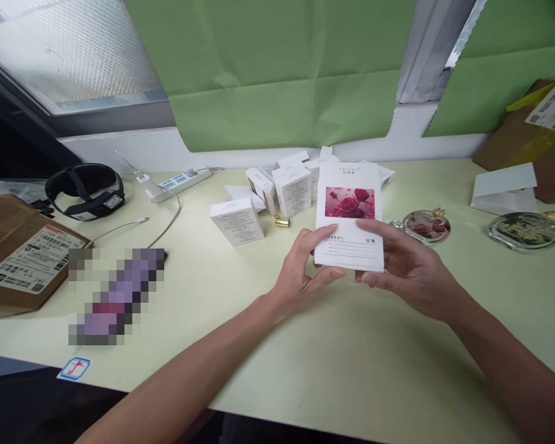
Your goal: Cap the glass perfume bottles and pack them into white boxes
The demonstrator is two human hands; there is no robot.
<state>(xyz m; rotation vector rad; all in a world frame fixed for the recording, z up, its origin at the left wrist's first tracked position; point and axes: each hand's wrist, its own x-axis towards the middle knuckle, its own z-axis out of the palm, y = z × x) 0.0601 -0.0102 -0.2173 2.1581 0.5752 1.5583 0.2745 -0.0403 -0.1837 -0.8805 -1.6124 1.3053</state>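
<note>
Here, two hands share one white box with a rose picture, the rose box (348,213): the left hand (308,262) grips its left edge, the right hand (414,265) its right, each with a finger across the front, above the pale table (268,345). Well left of the left hand lies one pixelated purplish object (120,296). Just beyond that hand sit one small gold cylinder (282,222) and one upright white carton (237,221); past them, several more white cartons (292,190) crowd together, too overlapped to count. Right of the right hand lie two glass bottles (427,226), with one open white box (504,188) beyond. Farthest off hang two green cloths (287,74).
</note>
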